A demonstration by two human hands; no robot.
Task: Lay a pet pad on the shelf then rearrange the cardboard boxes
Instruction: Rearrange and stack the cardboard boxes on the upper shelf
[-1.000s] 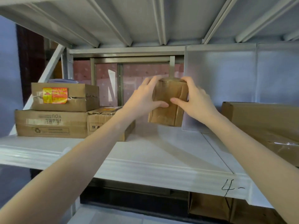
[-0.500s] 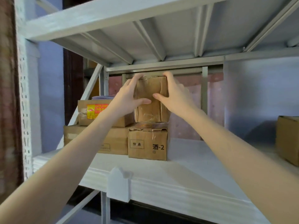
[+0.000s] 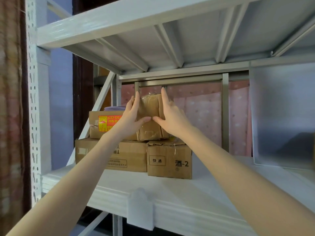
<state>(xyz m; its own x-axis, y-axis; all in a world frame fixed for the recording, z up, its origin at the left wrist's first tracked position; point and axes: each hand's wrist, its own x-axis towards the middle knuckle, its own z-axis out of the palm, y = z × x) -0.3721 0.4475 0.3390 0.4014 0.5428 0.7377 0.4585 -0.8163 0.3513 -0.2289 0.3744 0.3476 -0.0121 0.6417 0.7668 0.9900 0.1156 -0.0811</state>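
Both hands hold a small taped cardboard box upright on top of a brown box printed 酒-2. My left hand grips its left side and my right hand grips its right side, thumbs across the front. To the left stands a wide flat box with a KEEP DRY box stacked on it. A white pet pad covers the shelf board under them.
The upper shelf board hangs close above the stack. A perforated white upright stands at the left, a diagonal brace behind the boxes. A grey panel leans at the back right. A white tag hangs off the shelf's front edge.
Both hands carried the small box leftward across the shelf and lowered it onto the 酒-2 box. My view has turned left with it.
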